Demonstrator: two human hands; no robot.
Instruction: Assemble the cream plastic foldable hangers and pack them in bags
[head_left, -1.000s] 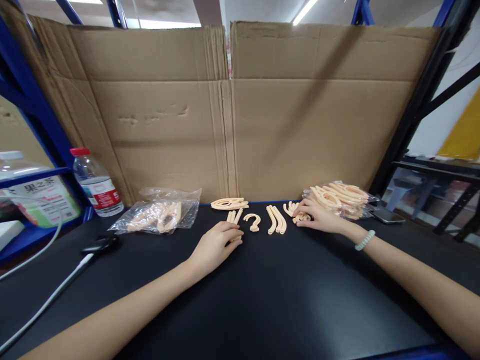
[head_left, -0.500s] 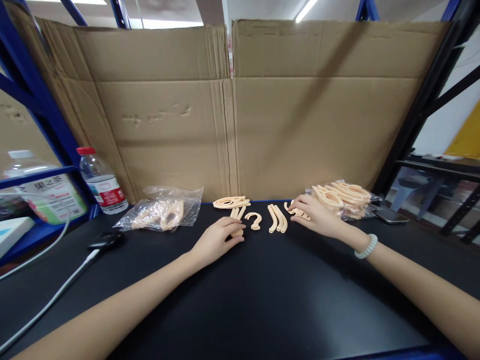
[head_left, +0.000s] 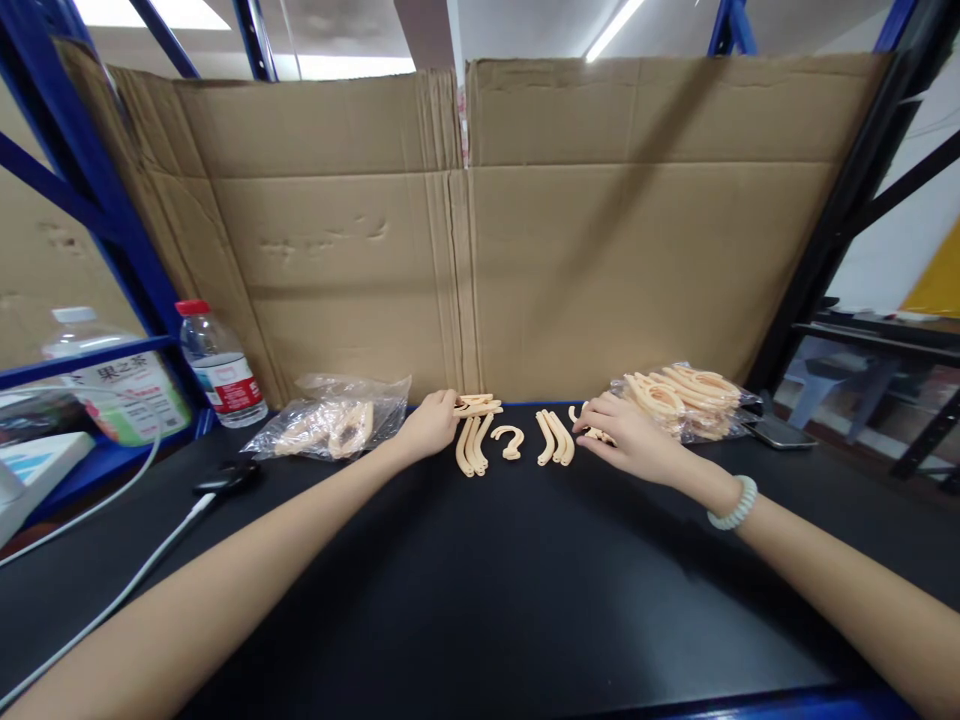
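My left hand has its fingers closed around the left end of a small stack of cream plastic hanger pieces at the back of the table. Just below it lie several curved hanger arms side by side. A single hanger hook rests to their right, followed by another group of curved hanger arms. With fingers curled down, my right hand grips at a cluster of hanger hooks, which its fingers partly cover.
Clear bags of cream hanger parts lie left and right. A phone is beside the right bag. Further left are a water bottle, a black device and its white cable. Cardboard walls the back.
My left hand has moved from the left hanger arms up and back to the stacked pieces, uncovering those arms. My right hand stays at the hooks. The view has shifted slightly.
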